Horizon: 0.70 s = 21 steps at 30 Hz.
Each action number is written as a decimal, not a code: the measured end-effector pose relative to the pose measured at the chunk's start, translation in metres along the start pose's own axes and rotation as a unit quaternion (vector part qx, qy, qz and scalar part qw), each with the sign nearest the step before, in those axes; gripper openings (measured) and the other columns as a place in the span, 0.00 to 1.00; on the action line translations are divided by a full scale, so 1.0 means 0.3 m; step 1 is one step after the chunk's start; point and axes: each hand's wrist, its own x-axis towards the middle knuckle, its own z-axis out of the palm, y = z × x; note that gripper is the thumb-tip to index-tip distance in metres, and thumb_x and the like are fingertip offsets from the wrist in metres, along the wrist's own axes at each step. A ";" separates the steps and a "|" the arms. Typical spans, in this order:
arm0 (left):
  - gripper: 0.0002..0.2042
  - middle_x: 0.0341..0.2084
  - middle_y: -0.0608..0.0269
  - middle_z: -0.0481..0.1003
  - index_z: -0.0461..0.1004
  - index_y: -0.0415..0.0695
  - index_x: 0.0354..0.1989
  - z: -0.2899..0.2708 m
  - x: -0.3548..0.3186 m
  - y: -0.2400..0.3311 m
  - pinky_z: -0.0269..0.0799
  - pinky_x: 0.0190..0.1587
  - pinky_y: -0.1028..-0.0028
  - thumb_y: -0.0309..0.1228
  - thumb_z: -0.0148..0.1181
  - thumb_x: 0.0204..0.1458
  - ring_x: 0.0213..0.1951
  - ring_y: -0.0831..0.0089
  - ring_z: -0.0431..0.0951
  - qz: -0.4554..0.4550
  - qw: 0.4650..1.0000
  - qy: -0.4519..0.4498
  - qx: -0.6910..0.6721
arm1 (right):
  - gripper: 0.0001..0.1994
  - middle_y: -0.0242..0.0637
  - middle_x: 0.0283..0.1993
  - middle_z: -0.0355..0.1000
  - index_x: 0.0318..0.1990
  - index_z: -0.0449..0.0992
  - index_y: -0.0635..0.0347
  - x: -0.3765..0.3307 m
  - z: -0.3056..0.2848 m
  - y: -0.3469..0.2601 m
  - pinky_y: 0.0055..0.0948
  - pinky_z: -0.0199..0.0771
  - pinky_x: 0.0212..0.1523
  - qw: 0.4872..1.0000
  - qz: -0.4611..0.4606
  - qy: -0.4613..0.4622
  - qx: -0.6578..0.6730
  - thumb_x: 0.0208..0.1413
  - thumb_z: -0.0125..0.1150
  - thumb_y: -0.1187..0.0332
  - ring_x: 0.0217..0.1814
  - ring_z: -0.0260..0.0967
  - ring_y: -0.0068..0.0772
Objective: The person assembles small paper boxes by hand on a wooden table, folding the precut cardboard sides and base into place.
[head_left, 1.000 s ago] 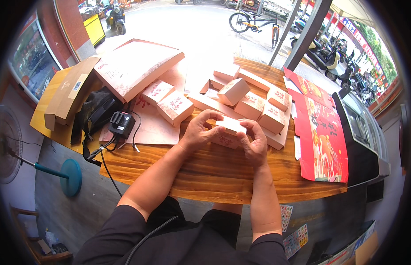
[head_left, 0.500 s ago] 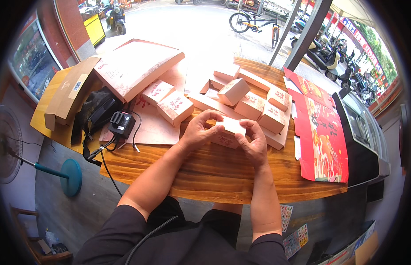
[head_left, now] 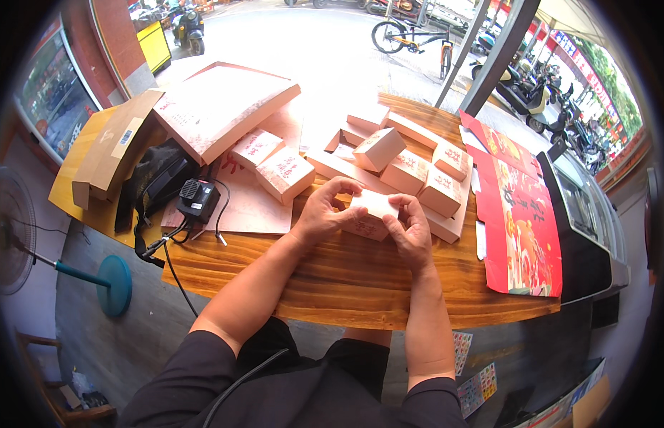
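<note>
Hardly anything has moved: both hands, left hand (head_left: 323, 212) and right hand (head_left: 412, 232), stay clamped on the small pink box (head_left: 369, 214) at frame centre, above the wooden worktop (head_left: 332, 274).

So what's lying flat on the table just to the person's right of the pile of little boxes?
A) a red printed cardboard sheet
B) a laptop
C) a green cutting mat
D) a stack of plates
A: a red printed cardboard sheet lies flat along the right side of the wooden table, beside the small pale boxes, while both hands, left hand and right hand, hold one small box.
</note>
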 end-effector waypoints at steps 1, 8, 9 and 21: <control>0.17 0.43 0.68 0.74 0.73 0.44 0.46 -0.001 -0.001 0.001 0.72 0.38 0.81 0.33 0.70 0.51 0.41 0.83 0.73 -0.007 1.000 -0.003 -0.002 | 0.15 0.31 0.48 0.69 0.52 0.67 0.59 0.001 0.000 0.006 0.22 0.69 0.49 1.000 -0.002 0.000 0.005 0.60 0.62 0.70 0.50 0.66 0.21; 0.11 0.50 0.63 0.69 0.71 0.41 0.44 -0.002 -0.006 0.017 0.74 0.50 0.72 0.27 0.65 0.55 0.48 0.74 0.74 -0.052 0.995 -0.036 -0.077 | 0.15 0.31 0.49 0.68 0.52 0.67 0.59 0.002 -0.002 0.007 0.22 0.69 0.49 1.000 0.017 -0.001 0.017 0.61 0.62 0.71 0.51 0.66 0.21; 0.11 0.50 0.63 0.69 0.71 0.41 0.44 0.000 -0.007 0.022 0.73 0.51 0.73 0.27 0.64 0.55 0.49 0.75 0.73 -0.058 0.994 -0.033 -0.086 | 0.15 0.32 0.50 0.68 0.53 0.67 0.59 0.001 -0.004 0.007 0.22 0.69 0.50 1.000 0.017 0.001 0.014 0.61 0.61 0.71 0.52 0.65 0.21; 0.09 0.48 0.66 0.71 0.72 0.41 0.45 -0.009 -0.007 0.012 0.69 0.54 0.73 0.25 0.60 0.57 0.50 0.77 0.71 -0.076 0.994 -0.032 -0.070 | 0.22 0.35 0.54 0.66 0.61 0.62 0.61 0.004 -0.003 0.000 0.26 0.65 0.58 0.999 0.021 -0.005 0.026 0.63 0.59 0.67 0.56 0.63 0.25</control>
